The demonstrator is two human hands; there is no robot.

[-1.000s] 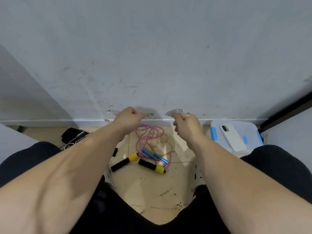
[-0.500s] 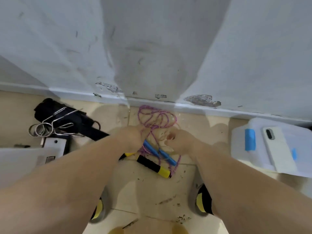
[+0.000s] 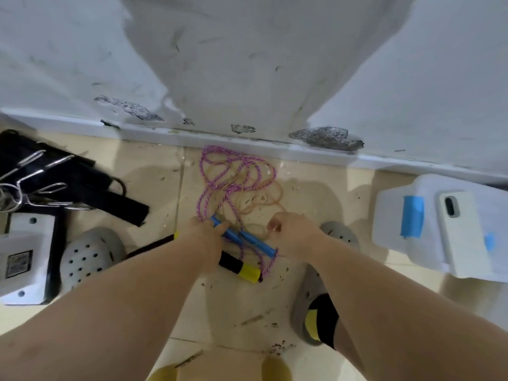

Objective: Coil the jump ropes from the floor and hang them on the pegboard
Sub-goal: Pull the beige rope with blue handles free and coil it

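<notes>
Currently the pink rope (image 3: 220, 174) lies in a loose tangle on the floor (image 3: 154, 171), centre of frame, just below the skirting. Its two blue handles (image 3: 255, 243) lie end to end at the tangle's lower edge. Left hand (image 3: 202, 239) pinches the upper-left one of the blue handles, fingertips at its end. Right hand (image 3: 292, 235) is curled just right of them, over a thin tan cord (image 3: 259, 199); can't tell if it grips anything. Black-and-yellow handle (image 3: 242, 266) sits just below the blue pair. White box (image 3: 398, 243) at right edge, phone (image 3: 461, 237) on top. Black straps (image 3: 110, 199) and wire hooks (image 3: 30, 171) at left.
</notes>
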